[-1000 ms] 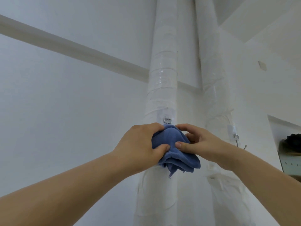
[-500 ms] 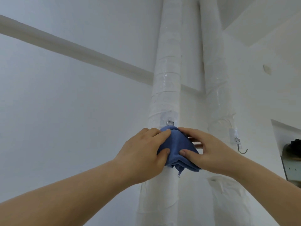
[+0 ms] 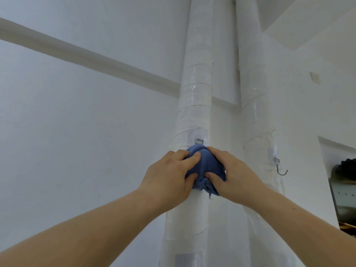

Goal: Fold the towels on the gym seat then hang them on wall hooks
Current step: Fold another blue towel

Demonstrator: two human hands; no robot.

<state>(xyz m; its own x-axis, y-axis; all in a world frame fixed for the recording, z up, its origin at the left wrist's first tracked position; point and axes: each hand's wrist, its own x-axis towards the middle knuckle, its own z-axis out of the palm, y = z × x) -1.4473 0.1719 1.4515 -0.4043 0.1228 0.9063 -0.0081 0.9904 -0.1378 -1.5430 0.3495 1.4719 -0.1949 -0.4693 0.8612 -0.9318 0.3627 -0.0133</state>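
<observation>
A folded blue towel is bunched against a white wrapped pipe, just under the metal ring of an adhesive wall hook. My left hand grips the towel's left side, fingers on top and thumb below. My right hand grips its right side the same way. The hook's lower part is hidden behind the towel, so whether the cloth hangs on it cannot be told. A frayed corner dangles below my right thumb.
A second wrapped pipe stands to the right and carries an empty metal hook. White walls surround both pipes. At the far right edge a recess holds a dark object and a grey panel.
Both hands have pushed the towel up and in against the pipe, closer to the hook's ring. The view has shifted slightly, bringing the right-hand hook fully into sight.
</observation>
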